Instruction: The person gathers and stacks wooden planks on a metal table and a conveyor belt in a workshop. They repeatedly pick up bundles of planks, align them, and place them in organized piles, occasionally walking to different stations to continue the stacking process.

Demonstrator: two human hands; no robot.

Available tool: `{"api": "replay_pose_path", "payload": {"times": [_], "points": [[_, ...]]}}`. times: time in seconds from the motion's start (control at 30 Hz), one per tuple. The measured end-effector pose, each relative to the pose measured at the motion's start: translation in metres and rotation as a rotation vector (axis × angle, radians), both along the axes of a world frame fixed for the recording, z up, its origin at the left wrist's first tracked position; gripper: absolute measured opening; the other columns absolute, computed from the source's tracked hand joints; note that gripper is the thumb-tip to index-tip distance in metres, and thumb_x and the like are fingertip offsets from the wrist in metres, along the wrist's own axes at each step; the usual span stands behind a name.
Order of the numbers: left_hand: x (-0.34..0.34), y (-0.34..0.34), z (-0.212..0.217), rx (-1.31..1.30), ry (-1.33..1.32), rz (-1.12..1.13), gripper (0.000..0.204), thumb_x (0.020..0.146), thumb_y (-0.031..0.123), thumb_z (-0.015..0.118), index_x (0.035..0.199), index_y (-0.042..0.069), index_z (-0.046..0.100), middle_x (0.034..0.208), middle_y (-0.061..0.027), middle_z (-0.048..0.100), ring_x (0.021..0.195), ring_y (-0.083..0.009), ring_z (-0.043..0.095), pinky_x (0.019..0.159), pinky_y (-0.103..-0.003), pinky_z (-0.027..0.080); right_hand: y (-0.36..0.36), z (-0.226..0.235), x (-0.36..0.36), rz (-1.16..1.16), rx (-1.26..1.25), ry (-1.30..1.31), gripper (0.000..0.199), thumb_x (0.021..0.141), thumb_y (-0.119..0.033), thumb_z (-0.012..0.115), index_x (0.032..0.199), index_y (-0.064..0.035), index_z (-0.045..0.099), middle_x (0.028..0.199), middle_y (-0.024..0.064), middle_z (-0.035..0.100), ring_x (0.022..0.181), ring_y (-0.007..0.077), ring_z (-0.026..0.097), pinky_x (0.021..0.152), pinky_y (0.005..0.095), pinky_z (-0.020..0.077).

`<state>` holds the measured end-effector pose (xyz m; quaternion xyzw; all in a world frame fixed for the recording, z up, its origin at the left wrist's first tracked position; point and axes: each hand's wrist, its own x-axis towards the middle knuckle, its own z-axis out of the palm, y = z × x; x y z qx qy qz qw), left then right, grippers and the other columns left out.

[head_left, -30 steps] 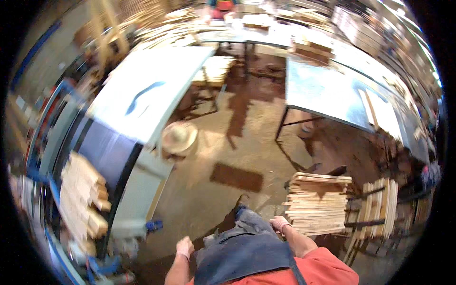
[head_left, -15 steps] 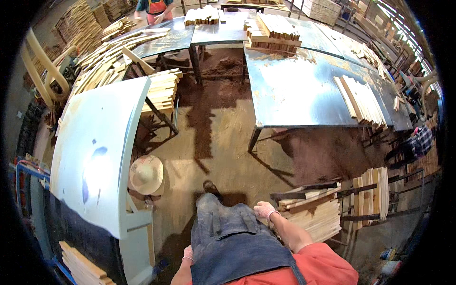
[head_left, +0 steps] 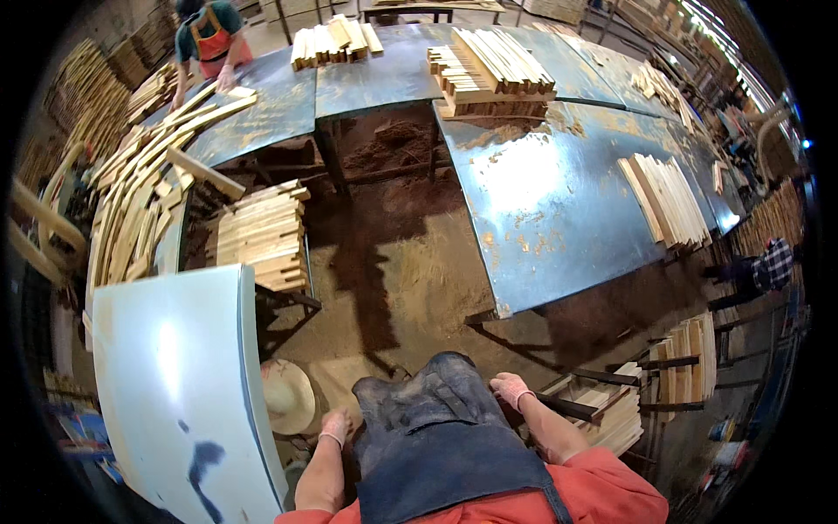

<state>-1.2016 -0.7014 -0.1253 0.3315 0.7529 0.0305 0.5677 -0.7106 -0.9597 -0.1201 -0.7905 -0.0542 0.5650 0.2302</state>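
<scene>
I stand on a dirt floor in a wood workshop, wearing a dark apron (head_left: pixel 441 437) over red sleeves. My left hand (head_left: pixel 334 427) hangs at my side in a pinkish glove, fingers loosely curled and holding nothing, close to a pale straw hat (head_left: pixel 288 396). My right hand (head_left: pixel 509 388), gloved the same way, hangs beside the apron with nothing in it, just left of a low stack of wood strips (head_left: pixel 615 417) on a dark metal rack.
A large blue-grey metal table (head_left: pixel 559 210) stands ahead with piles of wood strips (head_left: pixel 668 199) and a bigger stack (head_left: pixel 489 65). A white panel (head_left: pixel 175 384) lies at my left. Another stack (head_left: pixel 262 234) sits on a stand. A person in an orange apron (head_left: pixel 209 39) works at the far table.
My view has swung right and forward: the metal table now fills the middle and the white panel has slid to the lower left. Both hands still hang empty at my sides.
</scene>
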Motion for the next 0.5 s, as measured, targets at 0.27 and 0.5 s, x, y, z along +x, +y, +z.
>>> {"api": "replay_pose_path", "payload": {"times": [0.27,0.5], "points": [[0.161,0.226,0.028,-0.021,-0.288,0.113,0.011,0.104,0.024,0.072,0.099,0.015,0.068,0.085,0.0005,0.064,0.066,-0.0146,0.060,0.060,-0.031,0.049,0.124,-0.002,0.044,0.267,-0.002,-0.141,0.032,0.098,-0.030,0.068,0.109,-0.0019,0.077,0.113,0.0201,0.077,0.110,0.0381,0.073,0.096,0.0461,0.0566],[0.202,0.318,0.016,0.297,0.175,-0.997,0.030,0.100,0.026,0.072,0.101,-0.003,0.076,0.094,-0.0079,0.077,0.092,-0.0321,0.072,0.085,-0.047,0.056,0.200,-0.045,0.096,0.104,0.011,-0.180,0.031,0.095,-0.030,0.071,0.113,-0.0069,0.081,0.123,0.0182,0.078,0.119,0.0369,0.073,0.098,0.0461,0.0572]]}}
